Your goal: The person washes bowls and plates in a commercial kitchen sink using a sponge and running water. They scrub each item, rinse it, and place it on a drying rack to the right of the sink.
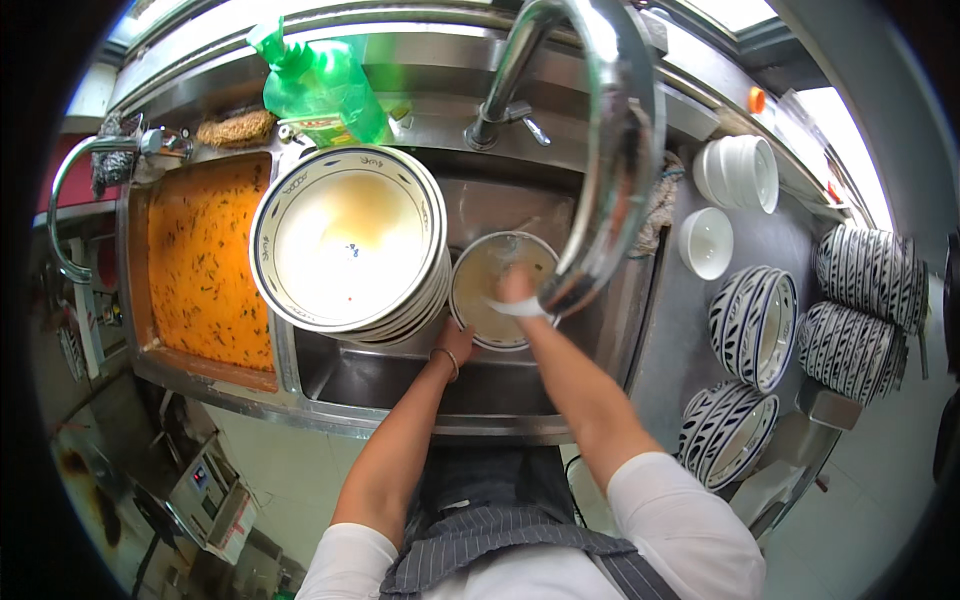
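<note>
A round bowl full of cloudy water sits low in the right basin of a stainless steel sink. My left hand grips its near left rim, with a bracelet at the wrist. Inside the bowl is my right hand, blurred, a white band around the wrist. Its fingers are hard to make out, so whether it holds anything is unclear. Left of my hands, a tall stack of patterned bowls rises above the basin. The top bowl holds a little brownish liquid.
An arched chrome faucet hangs over the right basin. Orange liquid with dark bits fills the left basin. Behind stand a green plastic bottle and a brown scrubber. White bowls and patterned bowl stacks occupy the right counter.
</note>
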A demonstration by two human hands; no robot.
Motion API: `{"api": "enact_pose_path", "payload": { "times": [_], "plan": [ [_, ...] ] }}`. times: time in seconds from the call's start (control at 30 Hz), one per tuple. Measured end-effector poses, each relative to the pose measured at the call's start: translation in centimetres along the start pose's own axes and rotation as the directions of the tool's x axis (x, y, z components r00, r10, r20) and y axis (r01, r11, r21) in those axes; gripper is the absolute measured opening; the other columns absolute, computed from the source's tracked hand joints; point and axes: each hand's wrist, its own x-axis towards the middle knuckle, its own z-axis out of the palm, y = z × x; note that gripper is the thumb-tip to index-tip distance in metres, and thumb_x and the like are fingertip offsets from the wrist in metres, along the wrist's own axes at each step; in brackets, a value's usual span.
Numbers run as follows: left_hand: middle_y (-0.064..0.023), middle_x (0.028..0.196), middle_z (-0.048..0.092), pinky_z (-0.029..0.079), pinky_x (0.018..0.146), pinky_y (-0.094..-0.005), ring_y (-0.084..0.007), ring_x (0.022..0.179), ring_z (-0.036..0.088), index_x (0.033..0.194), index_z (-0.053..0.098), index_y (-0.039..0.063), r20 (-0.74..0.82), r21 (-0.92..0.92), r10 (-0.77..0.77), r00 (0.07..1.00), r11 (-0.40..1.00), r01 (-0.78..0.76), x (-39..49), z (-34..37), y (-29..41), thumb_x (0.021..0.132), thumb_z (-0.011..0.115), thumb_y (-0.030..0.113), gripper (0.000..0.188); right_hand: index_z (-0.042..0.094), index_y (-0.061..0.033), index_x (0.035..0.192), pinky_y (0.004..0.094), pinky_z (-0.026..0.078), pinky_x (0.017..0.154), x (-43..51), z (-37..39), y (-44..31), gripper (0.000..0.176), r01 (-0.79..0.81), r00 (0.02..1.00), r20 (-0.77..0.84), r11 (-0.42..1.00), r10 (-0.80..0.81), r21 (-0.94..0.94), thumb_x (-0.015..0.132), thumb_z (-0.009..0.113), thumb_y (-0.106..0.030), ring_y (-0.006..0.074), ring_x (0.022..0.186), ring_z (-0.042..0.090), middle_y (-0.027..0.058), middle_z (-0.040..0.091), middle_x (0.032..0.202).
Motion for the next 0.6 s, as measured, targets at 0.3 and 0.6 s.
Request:
{"api": "enact_pose_path", "payload": {
  "times": [0.3, 0.6],
  "plan": [
    [-0.0212, 0.113, 0.058, 0.059, 0.059, -0.0394, -0.0311, 0.087, 0.067, 0.131, 0.033, 0.001, 0.027, -0.086, -0.018, 0.999, 0.996, 0.020, 3.1, 1.1, -2.6, 0.086, 0.049, -0.001, 0.048, 0.064, -0.0052, 0.117, 0.0449, 0.052, 0.086, -3.7, -10.7, -2.4, 0.047, 0.454, 0.794, 0.606, 0.712, -0.051, -0.535, 0.090, 0.055, -0.043, 0.0330, 0.111, 0.062, 0.0221, 0.063, 0.118],
    [-0.0254, 0.117, 0.056, 0.047, 0.084, -0.0521, -0.0472, 0.105, 0.057, 0.129, 0.038, 0.000, -0.160, 0.269, 0.171, 0.972, 0.955, -0.124, -0.6, 0.8, 0.9, 0.085, 0.057, 0.008, 0.048, 0.050, -0.0041, 0.136, 0.0525, 0.045, 0.084, -2.7, -3.1, -7.2, 0.060, 0.324, 0.856, 0.433, 0.946, -0.283, -0.021, 0.085, 0.063, -0.033, 0.0432, 0.099, 0.058, 0.0266, 0.060, 0.108]
  ]
}}
